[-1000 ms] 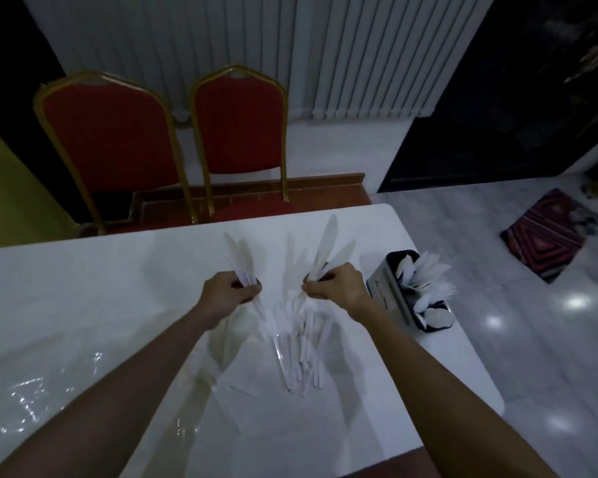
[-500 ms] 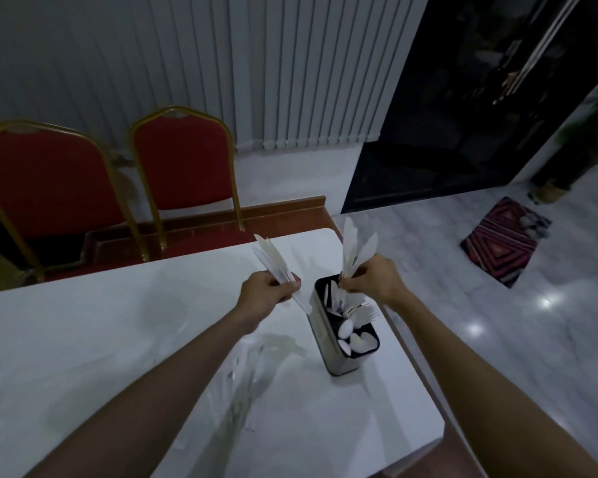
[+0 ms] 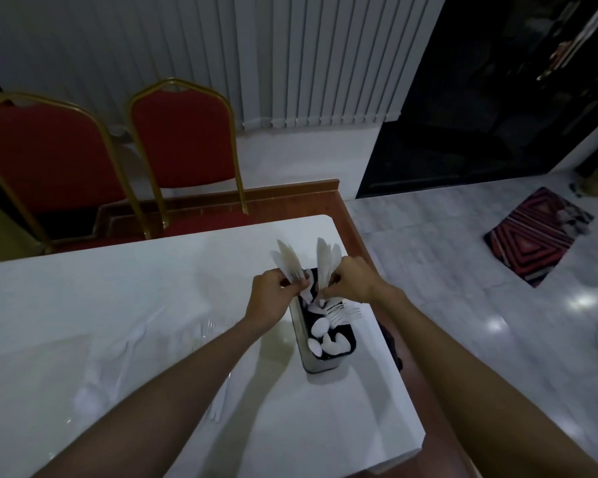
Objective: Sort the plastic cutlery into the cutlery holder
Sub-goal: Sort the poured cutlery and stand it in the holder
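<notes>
While spoons [image 3: 320, 329] and forks [image 3: 346, 312] already fill the cutlery holder [image 3: 320, 365] at the table's [image 3: 118, 288] right edge, the left hand [image 3: 273, 298] and right hand [image 3: 351, 281] each clutch plastic knives [image 3: 287, 260] above its far compartment. A few loose pieces [image 3: 218, 407] seemingly await sorting.

Spoons [image 3: 318, 327] and forks [image 3: 346, 310] crowd the cutlery holder's [image 3: 299, 336] nearer part; wide desk [image 3: 118, 298] surface opens to its left side.

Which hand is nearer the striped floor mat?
Right. The right hand, holding white plastic knives over the black cutlery holder, lies toward the red striped floor mat; the left hand is beside it, farther away.
</notes>
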A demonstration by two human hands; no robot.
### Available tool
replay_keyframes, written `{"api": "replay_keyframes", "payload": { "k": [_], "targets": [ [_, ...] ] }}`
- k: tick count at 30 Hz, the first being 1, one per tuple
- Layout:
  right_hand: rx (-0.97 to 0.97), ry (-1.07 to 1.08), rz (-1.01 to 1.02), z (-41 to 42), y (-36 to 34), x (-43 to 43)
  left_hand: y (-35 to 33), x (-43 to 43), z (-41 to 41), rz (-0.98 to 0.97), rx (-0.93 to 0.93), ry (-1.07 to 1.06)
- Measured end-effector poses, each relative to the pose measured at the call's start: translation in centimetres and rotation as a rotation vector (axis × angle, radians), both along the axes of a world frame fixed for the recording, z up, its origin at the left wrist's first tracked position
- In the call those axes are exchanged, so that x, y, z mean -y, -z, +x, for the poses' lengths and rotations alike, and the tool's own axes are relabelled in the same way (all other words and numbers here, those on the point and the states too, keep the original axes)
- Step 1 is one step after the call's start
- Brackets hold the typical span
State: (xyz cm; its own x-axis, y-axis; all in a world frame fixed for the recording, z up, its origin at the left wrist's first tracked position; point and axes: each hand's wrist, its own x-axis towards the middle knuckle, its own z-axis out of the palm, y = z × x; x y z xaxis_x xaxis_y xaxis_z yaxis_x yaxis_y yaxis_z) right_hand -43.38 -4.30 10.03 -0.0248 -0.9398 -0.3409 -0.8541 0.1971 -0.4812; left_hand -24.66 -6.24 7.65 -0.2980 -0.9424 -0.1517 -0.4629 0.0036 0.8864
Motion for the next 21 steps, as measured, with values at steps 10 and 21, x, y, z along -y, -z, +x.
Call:
{"api": "replay_keyframes", "payload": {
  "k": [10, 21],
  "targets": [
    [0.085, -0.078, -0.002, -1.5, -0.4, -0.5, 1.1, -0.5, -1.1, -0.161, 0.220, 0.304],
    [0.180, -0.001, -0.173, -1.0, 0.8, -2.4, 0.7, -1.1, -0.8, -0.224, 0.141, 0.206]
  ]
}}
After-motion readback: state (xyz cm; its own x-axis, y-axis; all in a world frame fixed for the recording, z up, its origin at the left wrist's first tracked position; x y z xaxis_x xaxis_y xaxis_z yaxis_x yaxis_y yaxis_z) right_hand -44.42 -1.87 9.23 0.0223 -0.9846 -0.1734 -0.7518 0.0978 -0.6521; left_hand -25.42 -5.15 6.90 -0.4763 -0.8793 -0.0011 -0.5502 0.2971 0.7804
